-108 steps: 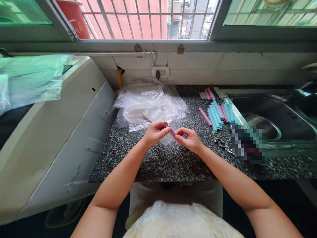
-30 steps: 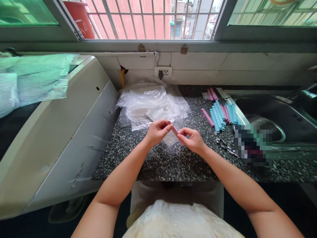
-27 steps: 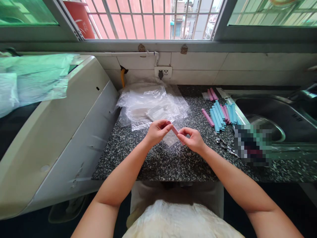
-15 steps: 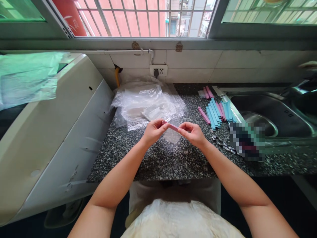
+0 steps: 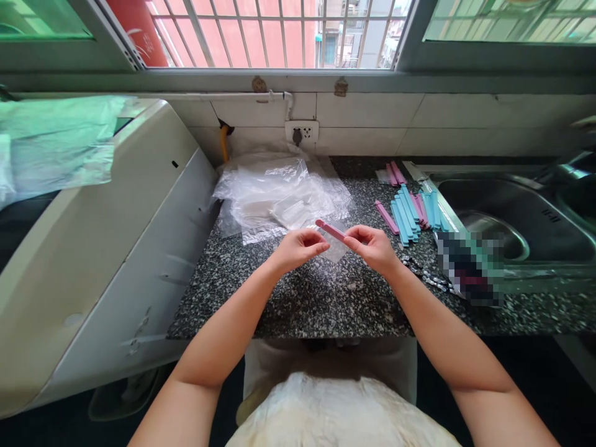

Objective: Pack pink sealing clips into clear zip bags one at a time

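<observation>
My right hand (image 5: 372, 247) pinches one end of a pink bag-sealing clip (image 5: 331, 231) between thumb and fingers. The clip slants up to the left, its rounded far end free. My left hand (image 5: 302, 247) is just left of and below it, thumb and fingertips slightly apart and off the clip. A small clear plastic bag (image 5: 336, 249) shows behind and under the clip; whether it lies on the counter or is held, I cannot tell. To the right lie several blue clips (image 5: 406, 214) and pink clips (image 5: 387, 217).
Crumpled clear plastic bags (image 5: 284, 192) cover the speckled counter (image 5: 298, 298) at the back left. A steel sink (image 5: 493, 186) is on the right, with a blurred-out packet (image 5: 470, 270) and a blister strip (image 5: 426, 273) before it. A cream-coloured appliance (image 5: 116, 248) stands at the left.
My left hand has let go of the clip's left end. The clip now tilts more steeply in my right hand, its free end raised. The view has shifted slightly.
</observation>
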The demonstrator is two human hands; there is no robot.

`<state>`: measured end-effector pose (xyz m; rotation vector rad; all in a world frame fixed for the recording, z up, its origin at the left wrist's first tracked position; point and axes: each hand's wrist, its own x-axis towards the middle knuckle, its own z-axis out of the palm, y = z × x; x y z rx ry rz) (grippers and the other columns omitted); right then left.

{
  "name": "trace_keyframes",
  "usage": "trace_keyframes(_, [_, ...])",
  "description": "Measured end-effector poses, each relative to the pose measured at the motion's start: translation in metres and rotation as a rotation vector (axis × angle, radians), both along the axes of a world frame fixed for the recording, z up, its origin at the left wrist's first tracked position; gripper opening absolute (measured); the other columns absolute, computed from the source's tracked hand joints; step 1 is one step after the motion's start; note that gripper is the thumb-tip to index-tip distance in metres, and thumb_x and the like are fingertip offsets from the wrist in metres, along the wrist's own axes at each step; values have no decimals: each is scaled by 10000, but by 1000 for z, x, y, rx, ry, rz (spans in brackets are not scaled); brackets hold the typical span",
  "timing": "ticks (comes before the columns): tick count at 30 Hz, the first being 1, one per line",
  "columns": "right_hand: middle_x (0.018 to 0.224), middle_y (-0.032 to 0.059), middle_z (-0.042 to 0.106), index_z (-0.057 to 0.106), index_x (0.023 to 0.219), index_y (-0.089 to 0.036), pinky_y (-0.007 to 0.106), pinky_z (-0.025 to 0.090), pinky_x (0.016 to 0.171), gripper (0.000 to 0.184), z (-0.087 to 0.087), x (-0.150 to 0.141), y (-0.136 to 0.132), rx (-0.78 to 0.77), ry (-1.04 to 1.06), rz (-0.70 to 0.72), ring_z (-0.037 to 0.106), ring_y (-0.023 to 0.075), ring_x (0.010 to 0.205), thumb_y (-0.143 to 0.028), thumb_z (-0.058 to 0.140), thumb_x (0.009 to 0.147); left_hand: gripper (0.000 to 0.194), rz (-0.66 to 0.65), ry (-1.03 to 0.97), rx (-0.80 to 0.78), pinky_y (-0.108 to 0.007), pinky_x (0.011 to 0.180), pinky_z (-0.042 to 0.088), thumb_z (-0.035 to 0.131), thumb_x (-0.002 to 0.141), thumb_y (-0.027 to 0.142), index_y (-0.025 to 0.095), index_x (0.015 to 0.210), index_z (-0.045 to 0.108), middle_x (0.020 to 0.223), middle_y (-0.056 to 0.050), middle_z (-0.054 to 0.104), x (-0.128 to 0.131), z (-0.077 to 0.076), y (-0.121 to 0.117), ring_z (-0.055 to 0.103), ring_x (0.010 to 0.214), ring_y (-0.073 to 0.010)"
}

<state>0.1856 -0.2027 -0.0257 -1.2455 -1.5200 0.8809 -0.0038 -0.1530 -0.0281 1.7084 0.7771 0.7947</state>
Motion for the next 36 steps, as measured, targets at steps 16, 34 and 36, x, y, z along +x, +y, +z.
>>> trace_keyframes(16, [586,-19,496,576,675,-178,251,333,518,285,2,3,0,31,-46,-31,408,94,551,-453,596,747,299,54,65,-124,-211,437,236,692,630,380,152,544,517,464,59,393,2,-2,2,312,445,-54])
trace_keyframes(34, [633,-12,545,594,771,-160,249,376,546,333,-11,-12,-1,-85,-48,70,452,92,553,-451,685,639,394,370,-430,-187,-213,441,272,784,467,476,158,516,557,483,53,427,3,10,3,344,466,-52])
trace_keyframes(36, [622,-5,558,604,743,-157,256,382,558,299,-13,-14,0,-78,-55,82,466,98,558,-437,668,660,377,387,-440,-182,-214,439,280,787,474,456,157,526,564,487,54,432,3,10,2,350,466,-51])
